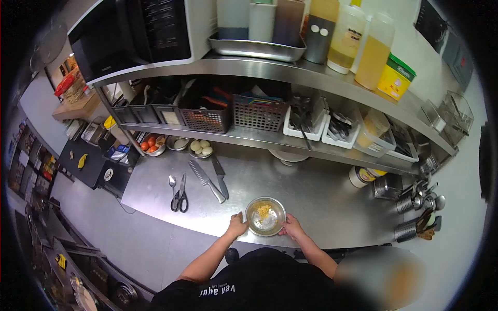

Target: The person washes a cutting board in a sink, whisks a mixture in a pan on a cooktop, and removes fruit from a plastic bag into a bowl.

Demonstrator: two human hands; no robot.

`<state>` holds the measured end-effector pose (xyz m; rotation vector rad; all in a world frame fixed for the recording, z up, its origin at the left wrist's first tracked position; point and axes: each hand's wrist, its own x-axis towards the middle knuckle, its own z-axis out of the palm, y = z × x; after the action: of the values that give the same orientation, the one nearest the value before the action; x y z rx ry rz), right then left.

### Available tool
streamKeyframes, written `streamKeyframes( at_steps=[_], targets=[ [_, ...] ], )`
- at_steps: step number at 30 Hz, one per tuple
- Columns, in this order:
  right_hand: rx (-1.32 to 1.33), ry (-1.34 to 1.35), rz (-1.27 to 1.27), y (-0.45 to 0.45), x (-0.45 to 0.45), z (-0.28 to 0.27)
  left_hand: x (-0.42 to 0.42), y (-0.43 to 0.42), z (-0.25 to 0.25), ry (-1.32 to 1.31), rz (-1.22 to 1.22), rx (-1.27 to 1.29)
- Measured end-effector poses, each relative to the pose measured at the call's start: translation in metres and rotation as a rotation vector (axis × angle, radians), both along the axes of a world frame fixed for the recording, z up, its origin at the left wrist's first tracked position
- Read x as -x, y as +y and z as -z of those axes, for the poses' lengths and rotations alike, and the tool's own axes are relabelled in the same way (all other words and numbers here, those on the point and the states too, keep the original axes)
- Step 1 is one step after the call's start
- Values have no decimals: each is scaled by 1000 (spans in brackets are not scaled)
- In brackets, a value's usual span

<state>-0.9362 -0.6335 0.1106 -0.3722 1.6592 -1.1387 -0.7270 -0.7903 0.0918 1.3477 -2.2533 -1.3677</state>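
Note:
A round metal bowl [254,228] stands at the front edge of the steel counter, with a small heap of yellow, crumbly food [264,211] in it. My left hand [237,226] grips the bowl's left side. On the opposite side, the fingers of my right hand [293,227] hold the rim. Left of the bowl lie a serrated knife [207,182] and a dark-bladed knife [220,177], side by side. Beyond them are black-handled scissors [180,196] and a spoon [172,182].
Small bowls of tomatoes [151,144] and peeled pale vegetables [201,148] sit at the back left. A low shelf [207,136] with baskets and cutlery trays overhangs the counter [321,197]. Utensil holders [405,205] stand at the right end. A microwave [129,36] is above.

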Motion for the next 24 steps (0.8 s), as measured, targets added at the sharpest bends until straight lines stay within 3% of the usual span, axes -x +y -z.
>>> streamKeyframes(
  at_steps=[2,4,8,11,14,19,21,24],
  targets=[
    [11,11,6,9,3,1,5,4,11,-3,68,-51],
    [20,8,48,19,6,2,10,9,-9,23,181,-219],
    [55,-30,153,40,15,-1,29,26,-49,26,180,-293],
    [42,-8,165,56,27,3,43,30,-36,-69,248,-239],
    [74,2,239,70,37,3,60,28,-47,79,250,187],
    [93,10,263,93,60,15,92,-6,-203,322,158,481],
    [105,30,298,99,67,16,98,-17,-239,473,122,726],
    [87,18,356,110,72,17,101,-30,-287,474,75,814]
  ],
)
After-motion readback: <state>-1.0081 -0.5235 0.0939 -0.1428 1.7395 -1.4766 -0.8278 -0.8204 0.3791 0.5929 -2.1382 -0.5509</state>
